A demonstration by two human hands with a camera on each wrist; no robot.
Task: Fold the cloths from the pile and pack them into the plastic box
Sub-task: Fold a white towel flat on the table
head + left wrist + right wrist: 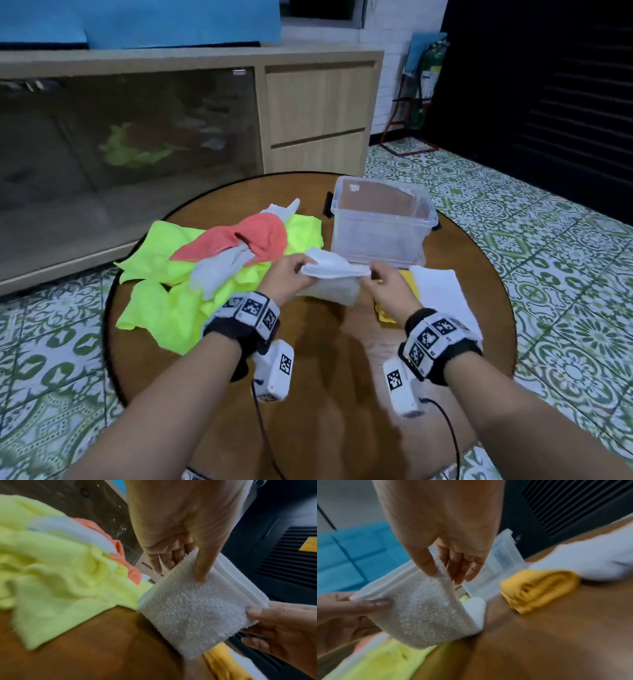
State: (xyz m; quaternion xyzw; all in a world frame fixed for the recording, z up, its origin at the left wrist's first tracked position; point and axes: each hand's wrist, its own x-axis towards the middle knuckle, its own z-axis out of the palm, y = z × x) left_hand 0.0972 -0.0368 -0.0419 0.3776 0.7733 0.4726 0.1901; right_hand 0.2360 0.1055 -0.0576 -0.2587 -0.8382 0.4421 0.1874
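I hold a small white terry cloth [334,270] [193,609] [423,609] above the round wooden table, folded over and hanging down. My left hand [287,277] [180,555] pinches its left top corner between thumb and fingers. My right hand [383,282] [452,566] pinches the right top corner the same way. The pile [205,263] of neon yellow, coral and pale grey cloths lies to the left. The clear plastic box [380,222] stands open just beyond my hands; I see no cloths in it.
A folded yellow cloth [407,291] [539,588] and a flat white cloth [442,294] lie on the table [325,394] to the right of my hands. A wooden cabinet with a glass door stands behind. Patterned green floor tiles surround the table.
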